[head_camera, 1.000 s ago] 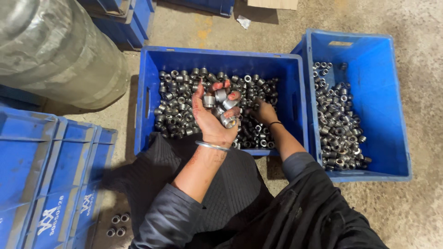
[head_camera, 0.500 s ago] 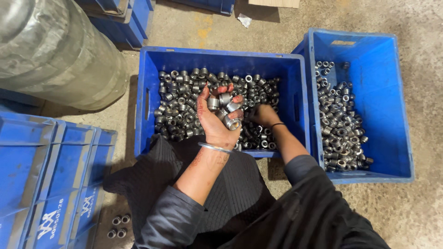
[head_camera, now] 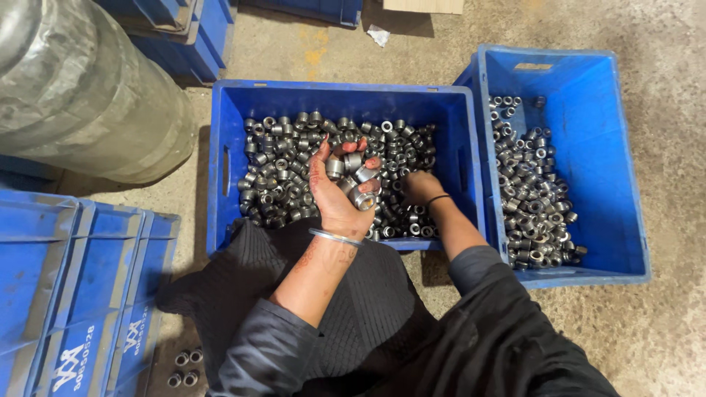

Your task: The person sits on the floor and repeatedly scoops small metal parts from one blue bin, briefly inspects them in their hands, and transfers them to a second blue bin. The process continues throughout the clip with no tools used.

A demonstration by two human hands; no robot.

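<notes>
We see the left hand [head_camera: 340, 187] raised palm-up over the middle blue crate [head_camera: 224, 158], cupping a few metal rings [head_camera: 351, 176], much as a moment ago but slightly lower. The right hand [head_camera: 419, 186] has dug deeper into the ring pile [head_camera: 283, 173]; its grip we cannot tell. So sorting seems ongoing. More rings lie in the right crate [head_camera: 596, 132].

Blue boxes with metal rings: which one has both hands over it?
The middle crate, directly ahead. The left hand holds metal rings above it; the right hand digs inside. The right crate is untouched.
</notes>
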